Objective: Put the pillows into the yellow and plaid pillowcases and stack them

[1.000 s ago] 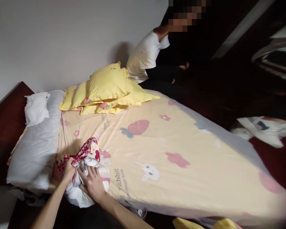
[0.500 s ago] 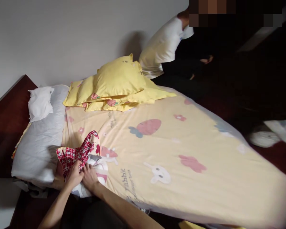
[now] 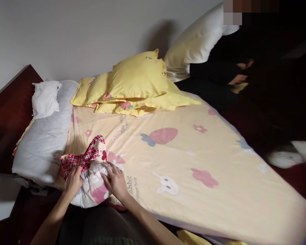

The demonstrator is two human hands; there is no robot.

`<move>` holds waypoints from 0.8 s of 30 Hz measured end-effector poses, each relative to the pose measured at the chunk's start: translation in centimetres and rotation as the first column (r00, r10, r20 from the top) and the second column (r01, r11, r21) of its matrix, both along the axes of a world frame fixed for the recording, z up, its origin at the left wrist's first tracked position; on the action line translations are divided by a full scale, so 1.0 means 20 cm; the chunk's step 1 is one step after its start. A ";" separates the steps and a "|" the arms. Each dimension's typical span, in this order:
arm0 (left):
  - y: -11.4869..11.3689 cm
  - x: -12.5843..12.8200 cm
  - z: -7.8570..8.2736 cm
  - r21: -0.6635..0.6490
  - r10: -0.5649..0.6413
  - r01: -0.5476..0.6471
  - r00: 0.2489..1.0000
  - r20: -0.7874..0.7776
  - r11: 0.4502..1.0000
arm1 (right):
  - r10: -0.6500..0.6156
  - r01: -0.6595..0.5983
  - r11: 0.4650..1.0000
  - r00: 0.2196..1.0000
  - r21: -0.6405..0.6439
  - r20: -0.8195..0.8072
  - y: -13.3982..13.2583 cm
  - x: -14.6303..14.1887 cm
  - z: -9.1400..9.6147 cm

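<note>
A red plaid pillowcase [image 3: 78,161] with a cream, red-printed part lies crumpled at the near left of the bed. Against it bulges a small white pillow [image 3: 91,182] with pink patches, near the bed's front edge. My left hand [image 3: 74,180] is closed at the left side, gripping the plaid cloth where it meets the white pillow. On the other side, my right hand [image 3: 114,180] has its fingers bent round the white pillow's upper right edge. The cloth partly hides the fingertips of both hands.
The bed wears a peach sheet [image 3: 183,153] with carrot and rabbit prints. A grey pillow [image 3: 48,143] with a white cloth [image 3: 45,100] lies by the headboard [image 3: 12,115]. Yellow pillows [image 3: 137,81] are piled along the wall. A person in a white top [image 3: 196,41] sits at the far side.
My right hand has moved right, away from my left hand, and more of the white pillow shows between them. The other person's hands have shifted, and the view has moved slightly.
</note>
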State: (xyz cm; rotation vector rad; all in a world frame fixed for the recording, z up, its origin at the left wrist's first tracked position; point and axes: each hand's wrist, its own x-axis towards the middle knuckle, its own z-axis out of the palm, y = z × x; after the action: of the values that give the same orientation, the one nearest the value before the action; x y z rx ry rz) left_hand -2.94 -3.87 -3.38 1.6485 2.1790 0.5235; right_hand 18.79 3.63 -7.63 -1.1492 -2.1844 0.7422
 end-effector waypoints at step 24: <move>0.02 0.16 -0.01 -0.018 -0.044 0.043 0.997 -0.063 0.999 | 0.129 -0.130 0.991 0.991 0.026 0.044 -0.09 -0.04 -0.11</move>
State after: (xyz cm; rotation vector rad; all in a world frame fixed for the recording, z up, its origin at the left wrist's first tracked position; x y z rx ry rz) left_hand 0.30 -3.57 -3.60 1.7213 2.1807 0.4451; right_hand 18.02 1.77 -9.83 -1.0251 -2.3144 0.7450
